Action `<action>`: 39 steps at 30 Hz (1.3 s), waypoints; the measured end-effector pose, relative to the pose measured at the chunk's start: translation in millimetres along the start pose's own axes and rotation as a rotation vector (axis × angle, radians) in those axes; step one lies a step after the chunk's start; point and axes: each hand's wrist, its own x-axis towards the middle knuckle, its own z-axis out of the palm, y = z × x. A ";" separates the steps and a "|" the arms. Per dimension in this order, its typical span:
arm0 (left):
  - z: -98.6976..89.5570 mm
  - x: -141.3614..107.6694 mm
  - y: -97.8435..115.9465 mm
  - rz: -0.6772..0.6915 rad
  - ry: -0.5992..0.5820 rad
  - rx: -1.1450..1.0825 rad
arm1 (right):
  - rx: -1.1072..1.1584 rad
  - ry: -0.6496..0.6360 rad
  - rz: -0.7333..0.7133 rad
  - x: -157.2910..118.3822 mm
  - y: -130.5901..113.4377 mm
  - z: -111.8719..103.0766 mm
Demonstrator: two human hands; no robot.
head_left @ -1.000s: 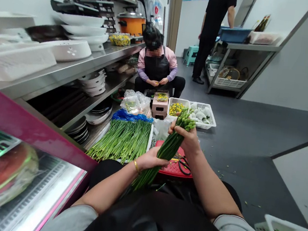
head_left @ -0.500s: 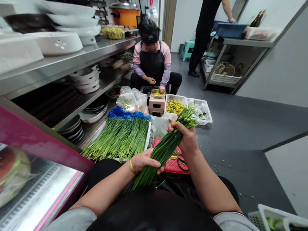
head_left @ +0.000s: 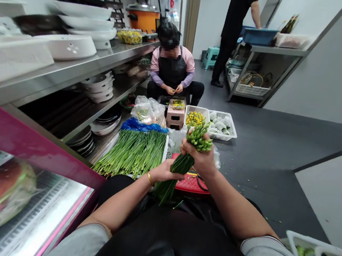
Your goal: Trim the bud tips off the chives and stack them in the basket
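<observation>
A bunch of flowering chives is held between my two hands, its green buds pointing up and away from me. My right hand is closed around the stems just below the buds. Lower on the bunch, my left hand, with a gold bracelet at the wrist, wraps the stems. Below my hands lies a red board with scissors on it, partly hidden by my right arm. To the left, many more chives lie in rows in a white tray beside blue plastic.
A co-worker sits opposite, both hands together above a pink stool. White baskets of yellow flowers and netted produce stand nearby. A steel shelf with dishes runs along the left. Another person stands at a rack.
The bunch has tilted so its buds now face me more, and my right hand has moved slightly left and down. The co-worker's hands have come together above the stool.
</observation>
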 end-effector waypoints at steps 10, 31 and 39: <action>-13.9 1.8 18.1 -0.064 -0.321 -0.195 | 0.173 -0.146 0.002 27.9 -15.3 10.4; -15.3 11.8 59.5 0.152 -0.306 -0.307 | -0.022 -0.245 -0.075 57.3 -34.6 36.3; -11.6 -12.6 38.4 0.017 -0.068 -0.192 | -0.160 -0.402 -0.078 45.8 -40.2 -18.5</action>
